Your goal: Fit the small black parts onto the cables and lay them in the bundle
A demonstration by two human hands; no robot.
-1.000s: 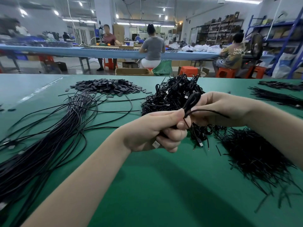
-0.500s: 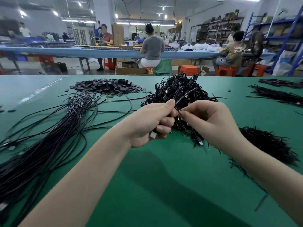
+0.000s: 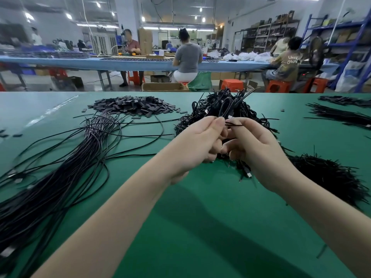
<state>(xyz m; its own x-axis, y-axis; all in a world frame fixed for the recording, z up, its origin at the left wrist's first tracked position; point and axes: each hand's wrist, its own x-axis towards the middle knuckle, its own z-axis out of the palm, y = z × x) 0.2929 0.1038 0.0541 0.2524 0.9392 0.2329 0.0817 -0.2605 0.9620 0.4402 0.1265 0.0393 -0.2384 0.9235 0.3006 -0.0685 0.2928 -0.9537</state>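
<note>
Right now both hands meet above the green table [image 3: 200, 227], in front of a tangled heap of short cables [image 3: 218, 115], and the fitting step looks to be in hand. The left hand [image 3: 192, 147] has its fingers curled, with thumb and forefinger pinching a thin black cable [image 3: 225, 106] that loops up and over toward the heap. The right hand [image 3: 255, 149] is also curled, pinching a thin black strand at its fingertips, just touching the left thumb; whether that strand is the cable's free end or a small part cannot be told at this size. Well to the left, a pile of small black parts [image 3: 132, 105] lies at the far side of the table, and from it a long bundle of cables [image 3: 50, 177] runs toward the near left edge, some with parts seemingly on their ends. A second mass of thin black strands [image 3: 329, 175] lies beside the right forearm. My reading is that one cable is being readied or threaded, not yet laid down. The next move likely calls for steadying the cable end with one hand, sliding a part over it, then carrying the cable left and laying it alongside the bundle without snagging the loose loops.
</note>
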